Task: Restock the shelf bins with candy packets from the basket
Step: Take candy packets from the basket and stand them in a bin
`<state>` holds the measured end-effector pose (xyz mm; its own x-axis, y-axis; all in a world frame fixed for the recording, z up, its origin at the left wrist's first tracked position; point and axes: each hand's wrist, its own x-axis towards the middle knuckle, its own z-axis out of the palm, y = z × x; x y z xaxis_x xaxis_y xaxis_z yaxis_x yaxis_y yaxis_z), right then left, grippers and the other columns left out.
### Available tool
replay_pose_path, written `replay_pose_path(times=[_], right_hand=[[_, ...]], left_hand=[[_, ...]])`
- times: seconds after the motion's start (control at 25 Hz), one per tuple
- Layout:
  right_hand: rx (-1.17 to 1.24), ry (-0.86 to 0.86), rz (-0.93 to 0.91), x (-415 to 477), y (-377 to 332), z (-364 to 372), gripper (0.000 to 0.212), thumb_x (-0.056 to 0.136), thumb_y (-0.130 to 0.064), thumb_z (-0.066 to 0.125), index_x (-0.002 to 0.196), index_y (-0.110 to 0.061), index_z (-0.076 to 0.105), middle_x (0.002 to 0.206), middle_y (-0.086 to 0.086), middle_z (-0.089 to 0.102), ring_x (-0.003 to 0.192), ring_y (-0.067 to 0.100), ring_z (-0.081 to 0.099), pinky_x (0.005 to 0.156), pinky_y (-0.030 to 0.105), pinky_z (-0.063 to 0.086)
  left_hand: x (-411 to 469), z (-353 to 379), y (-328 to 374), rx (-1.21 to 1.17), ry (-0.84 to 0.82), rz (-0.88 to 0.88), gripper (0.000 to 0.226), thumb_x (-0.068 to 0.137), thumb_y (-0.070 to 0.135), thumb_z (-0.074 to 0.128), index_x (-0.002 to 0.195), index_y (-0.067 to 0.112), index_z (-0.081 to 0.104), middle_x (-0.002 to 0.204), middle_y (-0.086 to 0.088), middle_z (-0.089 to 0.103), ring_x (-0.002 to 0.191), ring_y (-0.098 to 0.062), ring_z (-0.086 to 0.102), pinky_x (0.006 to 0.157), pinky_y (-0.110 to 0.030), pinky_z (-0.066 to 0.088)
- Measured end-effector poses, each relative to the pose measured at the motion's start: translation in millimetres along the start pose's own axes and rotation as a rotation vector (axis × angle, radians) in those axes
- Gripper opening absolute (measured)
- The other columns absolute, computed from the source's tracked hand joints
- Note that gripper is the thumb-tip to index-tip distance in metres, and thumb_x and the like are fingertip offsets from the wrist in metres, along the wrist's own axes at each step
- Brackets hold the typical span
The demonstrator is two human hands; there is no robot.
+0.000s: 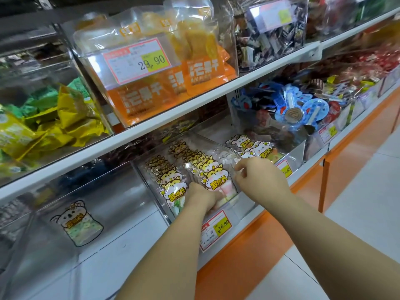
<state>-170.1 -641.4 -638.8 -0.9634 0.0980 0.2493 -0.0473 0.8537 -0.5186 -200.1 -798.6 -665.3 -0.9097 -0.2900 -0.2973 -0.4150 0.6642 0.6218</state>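
My left hand (202,199) clamps the front candy packets (213,182) at six o'clock of the bin (242,207). My right hand (262,180) curls at their three o'clock side, grip unclear. Uneven pressure could tip the upright row over the front wall.

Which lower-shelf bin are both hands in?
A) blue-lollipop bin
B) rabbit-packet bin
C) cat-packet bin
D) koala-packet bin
C: the left hand and right hand both grip the front cat packets in the middle bin, the one with the 16.80 tag.
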Motion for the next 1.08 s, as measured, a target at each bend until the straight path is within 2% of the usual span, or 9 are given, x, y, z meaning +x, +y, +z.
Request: replay_pose_path(times=[0.16,0.28,0.36,0.52,0.64,0.8,0.88,0.96,1.08], right_hand=[[0.022,-0.004,-0.001,0.2,1.4,1.9,0.024,0.092,-0.032,0.055,0.112,-0.032,0.068,0.100,-0.002,0.071,0.096,0.026,0.064,0.075,0.032,0.050],[0.024,0.008,-0.008,0.4,2.3,3.0,0.024,0.092,-0.031,0.054,0.113,-0.032,0.068,0.099,-0.004,0.071,0.095,0.024,0.064,0.074,0.031,0.050],[0.026,0.015,-0.011,-1.7,1.7,4.2,0.024,0.093,-0.032,0.053,0.113,-0.033,0.067,0.098,-0.004,0.070,0.094,0.025,0.064,0.072,0.031,0.048],[0.012,0.053,-0.041,-14.4,-0.8,7.3,0.020,0.093,-0.034,0.055,0.108,-0.030,0.066,0.094,-0.002,0.071,0.092,0.026,0.063,0.072,0.033,0.053],[-0.066,0.100,-0.123,-23.3,-7.2,10.1,0.029,0.093,-0.035,0.057,0.122,-0.030,0.060,0.095,0.004,0.070,0.107,0.030,0.056,0.083,0.036,0.048],[-0.303,0.001,-0.232,-18.6,-27.4,14.0,0.065,0.095,-0.026,0.052,0.152,-0.024,0.023,0.109,0.005,0.068,0.112,0.029,0.053,0.095,0.040,0.035],[-0.289,-0.088,-0.247,-13.7,-35.6,14.7,0.075,0.095,-0.019,0.050,0.157,-0.024,0.007,0.107,0.006,0.067,0.092,0.028,0.056,0.086,0.038,0.038],[-0.236,-0.189,-0.202,-9.5,-39.3,15.7,0.080,0.095,-0.015,0.049,0.157,-0.027,0.001,0.108,0.008,0.065,0.081,0.027,0.052,0.070,0.034,0.039],[-0.160,-0.288,-0.135,-2.2,-38.8,19.2,0.065,0.092,-0.011,0.050,0.149,-0.027,0.021,0.106,0.010,0.062,0.088,0.031,0.059,0.065,0.034,0.041]], left_hand=[[-2.9,-0.3,1.8,0.009,-0.047,-0.017,0.077,0.077,0.036,0.080,0.137,0.003,0.046,0.114,-0.010,0.064,0.070,-0.015,0.056,0.047,-0.025,0.036],[-6.9,-6.8,2.3,-0.065,-0.080,-0.015,0.061,0.082,0.028,0.081,0.126,-0.001,0.050,0.081,-0.007,0.065,0.045,-0.010,0.057,0.034,-0.019,0.037],[-11.2,-13.8,1.0,-0.078,-0.100,0.009,0.052,0.084,0.025,0.079,0.121,-0.003,0.054,0.070,-0.006,0.064,0.037,-0.007,0.056,0.033,-0.016,0.038],[-22.7,-17.1,0.4,0.014,-0.060,0.054,0.038,0.089,0.032,0.071,0.111,0.003,0.061,0.080,-0.004,0.063,0.060,-0.014,0.056,0.046,-0.022,0.035],[-20.3,-11.6,0.3,0.027,0.012,0.074,0.035,0.098,0.027,0.057,0.121,0.001,0.061,0.114,-0.014,0.067,0.092,-0.027,0.062,0.065,-0.026,0.039],[-8.2,-8.4,-6.5,-0.195,0.032,0.008,0.032,0.102,0.018,0.046,0.120,0.001,0.065,0.113,-0.017,0.068,0.101,-0.034,0.065,0.079,-0.035,0.054],[-2.1,-6.7,-11.5,-0.341,0.026,-0.035,0.030,0.098,0.016,0.047,0.113,0.002,0.069,0.105,-0.019,0.072,0.100,-0.038,0.068,0.090,-0.047,0.057],[-4.5,-7.0,-10.5,-0.400,0.017,-0.035,0.027,0.096,0.014,0.047,0.105,0.000,0.070,0.097,-0.018,0.072,0.095,-0.037,0.069,0.088,-0.047,0.058],[-8.1,-3.8,-11.3,-0.321,-0.017,0.024,0.029,0.098,0.015,0.047,0.117,0.002,0.064,0.107,-0.016,0.069,0.100,-0.035,0.066,0.081,-0.033,0.050]])
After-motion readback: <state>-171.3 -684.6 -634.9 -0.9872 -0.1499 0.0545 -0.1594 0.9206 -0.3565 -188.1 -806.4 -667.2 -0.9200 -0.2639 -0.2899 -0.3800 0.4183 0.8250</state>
